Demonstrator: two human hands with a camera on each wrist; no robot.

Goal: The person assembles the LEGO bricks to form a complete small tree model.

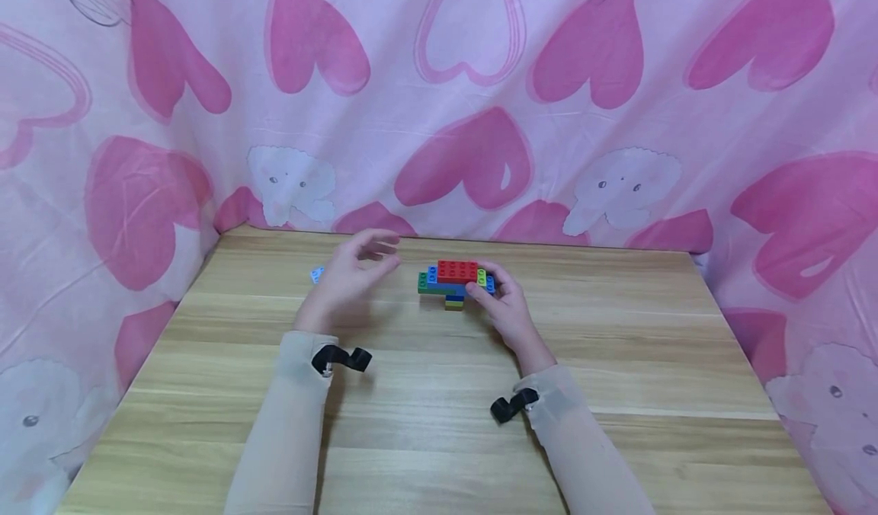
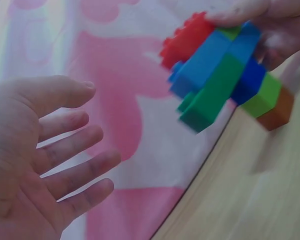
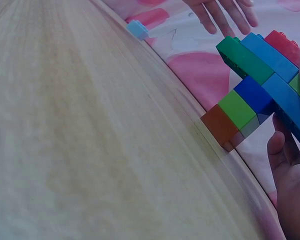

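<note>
A toy building-brick model point(image 1: 458, 273) stands toward the back of the table. Red, blue, light green and green bricks form its wide, stepped top. Beneath is a narrow stem with a dark blue brick point(image 3: 254, 96), a light green brick point(image 3: 237, 111) and a brown brick point(image 3: 220, 126). My right hand point(image 1: 507, 309) grips the top's right end, thumb on the near side and fingers behind. To the left, apart from the model, my left hand point(image 1: 343, 279) is raised with fingers spread and nothing in it, palm toward the model in the left wrist view.
A loose light blue brick point(image 3: 137, 30) lies on the wooden table point(image 1: 425, 416), partly hidden behind my left hand in the head view. A pink heart-patterned curtain point(image 1: 453, 157) hangs along the table's back edge and sides. Black straps point(image 1: 341, 359) are on both wrists.
</note>
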